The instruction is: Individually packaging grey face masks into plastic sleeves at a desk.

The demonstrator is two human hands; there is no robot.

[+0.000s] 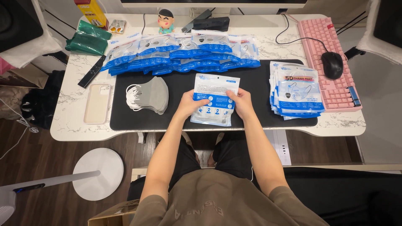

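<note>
A: Mask pouch (214,100), the blue-and-white one, sits dead centre on the black desk mat (184,121), held from both sides. Left hand (190,105) pinches its left edge, right hand (240,102) grips the right edge, thumb on top.

B: What's around it?

A: Stack of grey masks (151,95) at 9 o'clock from the pouch. Beige phone (97,103) further out the same way. Pile of empty pouches (296,91) at 3 o'clock. Long row of filled packs (184,52) at 12, across the mat's far edge.

B: And the pink thing?

A: Pink keyboard (331,62) at 2 o'clock, black mouse (332,65) lying on it.
</note>
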